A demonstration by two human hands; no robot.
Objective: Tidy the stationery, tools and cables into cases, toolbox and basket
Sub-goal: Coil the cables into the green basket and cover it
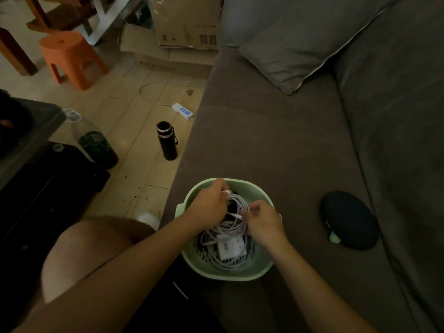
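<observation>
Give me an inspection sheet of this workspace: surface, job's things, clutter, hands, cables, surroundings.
Surface: grey sofa seat, carrying the basket and the case.
Job's things: green basket holds white cables and a white plug block; dark case lies to its right, apart.
Clutter: flask, bottle and power strip on the floor.
Hands: left hand grips the cables; right hand pinches them, both over the basket.
Cables: coiled loosely in the basket; a cord runs over the floor to the power strip.
Surroundings: orange stool, boxes, cushion.
</observation>
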